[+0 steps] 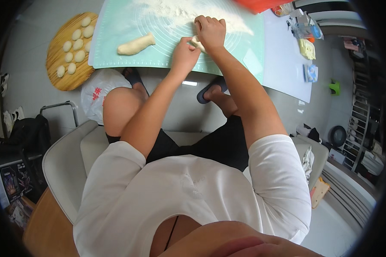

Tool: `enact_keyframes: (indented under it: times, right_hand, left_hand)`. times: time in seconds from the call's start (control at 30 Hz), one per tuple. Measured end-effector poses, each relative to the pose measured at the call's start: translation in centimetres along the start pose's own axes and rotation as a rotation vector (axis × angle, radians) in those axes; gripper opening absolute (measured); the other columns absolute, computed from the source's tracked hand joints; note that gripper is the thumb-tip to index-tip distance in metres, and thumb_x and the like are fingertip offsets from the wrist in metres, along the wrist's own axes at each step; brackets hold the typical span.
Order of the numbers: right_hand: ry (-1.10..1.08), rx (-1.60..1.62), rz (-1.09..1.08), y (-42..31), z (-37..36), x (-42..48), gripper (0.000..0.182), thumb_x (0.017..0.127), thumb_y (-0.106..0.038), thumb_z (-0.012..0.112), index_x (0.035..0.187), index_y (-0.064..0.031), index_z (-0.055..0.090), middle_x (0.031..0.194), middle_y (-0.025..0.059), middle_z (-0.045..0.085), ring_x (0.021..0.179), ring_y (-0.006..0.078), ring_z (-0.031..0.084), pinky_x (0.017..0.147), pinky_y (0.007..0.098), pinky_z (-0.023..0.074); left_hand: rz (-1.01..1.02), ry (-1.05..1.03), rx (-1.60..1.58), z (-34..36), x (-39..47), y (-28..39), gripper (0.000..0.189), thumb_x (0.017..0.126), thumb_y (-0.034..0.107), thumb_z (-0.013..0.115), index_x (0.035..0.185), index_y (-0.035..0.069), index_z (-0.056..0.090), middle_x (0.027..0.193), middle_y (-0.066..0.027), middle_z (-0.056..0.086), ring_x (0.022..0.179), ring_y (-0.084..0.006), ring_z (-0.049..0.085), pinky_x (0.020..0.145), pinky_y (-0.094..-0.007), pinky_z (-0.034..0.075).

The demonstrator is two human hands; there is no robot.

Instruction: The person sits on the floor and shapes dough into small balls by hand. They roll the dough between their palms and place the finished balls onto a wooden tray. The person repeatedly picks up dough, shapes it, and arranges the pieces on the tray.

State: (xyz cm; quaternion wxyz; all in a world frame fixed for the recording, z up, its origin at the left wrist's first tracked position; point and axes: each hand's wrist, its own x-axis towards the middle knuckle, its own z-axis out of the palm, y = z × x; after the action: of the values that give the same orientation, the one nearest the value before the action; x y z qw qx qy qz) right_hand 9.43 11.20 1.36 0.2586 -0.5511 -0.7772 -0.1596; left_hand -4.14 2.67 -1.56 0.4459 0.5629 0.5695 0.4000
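Observation:
My left hand [186, 55] grips the near end of a small piece of dough [197, 43] low over the green silicone pastry mat [112, 29]. Bent over the same piece from the far right is my right hand [211, 32], its fingers curled and partly hiding the dough. A thick log of dough [136, 44] lies on the mat to the left of my hands. Beyond them, white flour [180, 11] is spread across the mat's printed circles. A pale, flat dough scraper [252, 61] rests near the mat's lower right corner.
Several dough balls [78, 44] sit on a round wooden board [56, 54] left of the table. A red object [260, 4] is at the far edge. Scissors [288, 25], bags and a blue-white packet [310, 73] lie along the white table's [281, 64] right side.

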Motion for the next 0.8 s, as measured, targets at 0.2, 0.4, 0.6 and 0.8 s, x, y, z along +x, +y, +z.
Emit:
enact_keyframes:
  times: [0.2,0.4,0.6,0.8]
  right_hand:
    - [-0.173,0.127,0.547,-1.3,-0.7,0.5,0.016,0.102,-0.028,0.061,0.102,-0.0209,0.076,0.082,0.0125,0.076,0.077,0.0328,0.073,0.075,0.0495,0.0521]
    - [0.075,0.623,0.887,-3.2,-2.4,-3.3,0.027,0.102,-0.019,0.052,0.108,-0.0176,0.078,0.075,0.0165,0.073,0.067,0.0330,0.068,0.069,0.0476,0.0516]
    - [-0.418,0.233,0.657,-2.2,-5.9,-3.7,0.030,0.106,-0.023,0.051,0.121,-0.0166,0.075,0.085,0.0177,0.076,0.080,0.0355,0.074,0.079,0.0499,0.0554]
    - [-0.289,0.578,0.733,-3.0,-5.3,-3.5,0.033,0.107,-0.025,0.049,0.122,-0.0120,0.074,0.095,0.0171,0.078,0.093,0.0394,0.074,0.088,0.0492,0.0565]
  left_hand:
    - [0.043,0.133,-0.074,1.4,-0.4,1.6,0.053,0.095,0.017,0.079,0.141,0.002,0.057,0.110,-0.0156,0.069,0.089,-0.0255,0.073,0.081,-0.0392,0.059]
    - [0.095,0.192,-0.089,0.6,-1.4,1.4,0.034,0.094,0.016,0.083,0.125,0.003,0.073,0.100,-0.0100,0.068,0.086,-0.0197,0.072,0.078,-0.0354,0.059]
    - [0.450,0.097,0.239,-0.6,-3.4,2.9,0.025,0.087,0.001,0.080,0.111,0.003,0.075,0.105,-0.0097,0.062,0.088,-0.0306,0.069,0.081,-0.0373,0.057]
    - [0.322,0.076,0.128,0.9,-3.9,2.4,0.047,0.083,-0.005,0.075,0.126,-0.001,0.056,0.108,-0.0118,0.064,0.095,-0.0291,0.069,0.085,-0.0385,0.058]
